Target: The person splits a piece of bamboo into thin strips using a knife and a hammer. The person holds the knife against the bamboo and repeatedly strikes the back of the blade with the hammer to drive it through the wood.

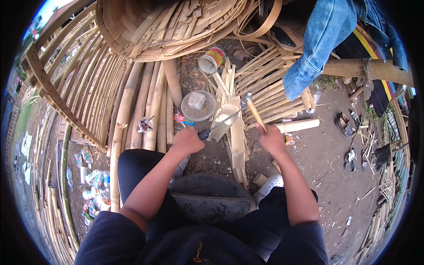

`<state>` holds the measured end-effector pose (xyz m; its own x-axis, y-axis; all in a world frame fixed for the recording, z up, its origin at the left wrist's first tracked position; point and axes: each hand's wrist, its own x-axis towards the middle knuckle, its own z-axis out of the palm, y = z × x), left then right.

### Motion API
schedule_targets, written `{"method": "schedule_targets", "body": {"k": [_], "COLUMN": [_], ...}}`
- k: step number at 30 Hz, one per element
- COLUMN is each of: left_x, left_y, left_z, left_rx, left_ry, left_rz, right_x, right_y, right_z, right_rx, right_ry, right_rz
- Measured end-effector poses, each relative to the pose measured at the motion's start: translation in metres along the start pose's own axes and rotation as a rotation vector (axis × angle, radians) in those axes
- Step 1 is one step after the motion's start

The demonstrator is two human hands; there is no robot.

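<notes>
My left hand (187, 140) is closed round the black handle of a tool with a long thin metal shaft (224, 122); whether it is a screwdriver or a chisel is unclear. Its shaft slants up to the right across a pale bamboo piece (223, 115). In my right hand (271, 138) is a hammer (255, 114), gripped by its wooden handle. The hammer's metal head is close to the shaft's far end; I cannot tell if they touch. Split bamboo strips (238, 152) lie beneath, between my feet.
A large woven basket (145, 51) holds bamboo pieces at the top. Bamboo poles (154, 108) lie left, beside a slatted frame (88, 84). A block rests on a round grey slab (210, 112) near a paint can (211, 60). Denim (324, 39) hangs upper right; sandals (344, 124) lie right.
</notes>
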<state>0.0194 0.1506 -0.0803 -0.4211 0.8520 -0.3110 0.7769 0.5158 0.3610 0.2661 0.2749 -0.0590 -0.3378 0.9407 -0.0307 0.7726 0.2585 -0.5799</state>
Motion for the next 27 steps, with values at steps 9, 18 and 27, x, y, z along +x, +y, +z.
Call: {"method": "schedule_targets", "body": {"k": [9, 18, 27], "left_x": [0.028, 0.042, 0.058], "left_y": [0.005, 0.035, 0.025], "left_z": [0.013, 0.011, 0.009], "left_rx": [0.026, 0.026, 0.064], "left_ry": [0.087, -0.023, -0.108], "left_rz": [0.002, 0.023, -0.032], "right_x": [-0.007, -0.019, -0.027], "right_y": [-0.011, -0.011, 0.002], "right_z": [-0.043, -0.061, -0.053], "right_rx": [0.099, 0.122, 0.113], "right_ry": [0.03, 0.005, 0.088], "right_rz": [0.029, 0.016, 0.088]}}
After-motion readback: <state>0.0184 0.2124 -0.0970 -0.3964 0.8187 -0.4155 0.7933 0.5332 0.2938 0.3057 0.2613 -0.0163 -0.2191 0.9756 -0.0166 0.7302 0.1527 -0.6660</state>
